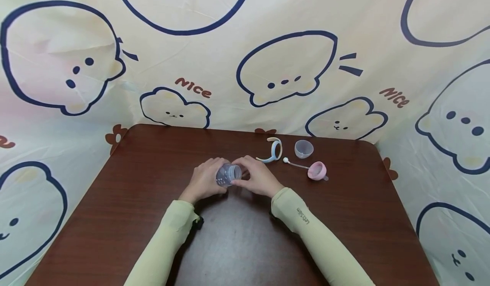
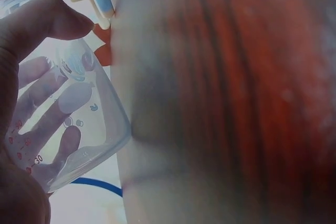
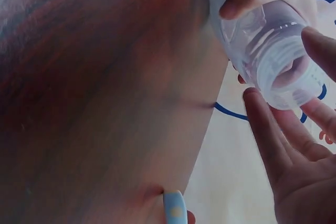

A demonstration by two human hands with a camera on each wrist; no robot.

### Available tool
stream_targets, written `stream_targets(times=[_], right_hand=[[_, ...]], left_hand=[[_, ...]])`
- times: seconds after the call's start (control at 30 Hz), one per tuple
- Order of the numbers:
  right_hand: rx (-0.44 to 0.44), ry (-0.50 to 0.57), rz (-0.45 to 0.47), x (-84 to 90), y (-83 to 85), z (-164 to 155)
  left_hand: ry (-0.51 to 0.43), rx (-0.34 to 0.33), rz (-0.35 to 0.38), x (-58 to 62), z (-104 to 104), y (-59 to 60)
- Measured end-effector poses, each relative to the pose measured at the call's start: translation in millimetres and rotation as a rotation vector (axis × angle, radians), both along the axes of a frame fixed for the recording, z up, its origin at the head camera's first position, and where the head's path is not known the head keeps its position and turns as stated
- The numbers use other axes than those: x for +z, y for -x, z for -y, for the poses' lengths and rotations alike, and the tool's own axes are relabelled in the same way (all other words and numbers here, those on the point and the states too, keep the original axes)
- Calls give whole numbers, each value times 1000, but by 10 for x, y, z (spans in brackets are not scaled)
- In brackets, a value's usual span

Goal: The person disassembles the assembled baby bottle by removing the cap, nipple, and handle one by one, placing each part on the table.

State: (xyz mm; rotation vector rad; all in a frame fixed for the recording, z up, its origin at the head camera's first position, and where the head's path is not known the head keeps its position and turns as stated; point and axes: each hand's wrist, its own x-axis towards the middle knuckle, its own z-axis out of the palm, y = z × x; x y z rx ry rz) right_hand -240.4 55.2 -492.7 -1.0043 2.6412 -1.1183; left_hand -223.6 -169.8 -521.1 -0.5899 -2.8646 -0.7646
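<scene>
A clear, wide-necked baby bottle with red scale marks is tilted sideways, its uncovered mouth facing right. My left hand grips its body, thumb on the near side and fingers behind; the fingers show through the wall in the left wrist view. My right hand is at the threaded neck, thumb and fingers spread on either side of the rim. In the right wrist view those fingers look fairly straight and lie close to the rim; whether they touch it is hard to tell.
Beyond my right hand lie a blue and cream bottle handle, a clear dome cap and a pink bottle collar with a thin straw ending in a white weight. A patterned cloth hangs behind the brown table.
</scene>
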Motion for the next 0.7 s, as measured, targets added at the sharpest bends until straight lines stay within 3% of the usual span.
stream_targets(times=[0.4,0.57,0.7], right_hand=[[-28,-50,-19,14,-3,-22],[-48,-52,-27,74,-13,-54],[-61,-52,-46,146,-27,-112]], left_hand=[[1,-6,21,28,-40,21],[-13,-20,51,49,-80,60],[-41,-53,28,62,-139,82]])
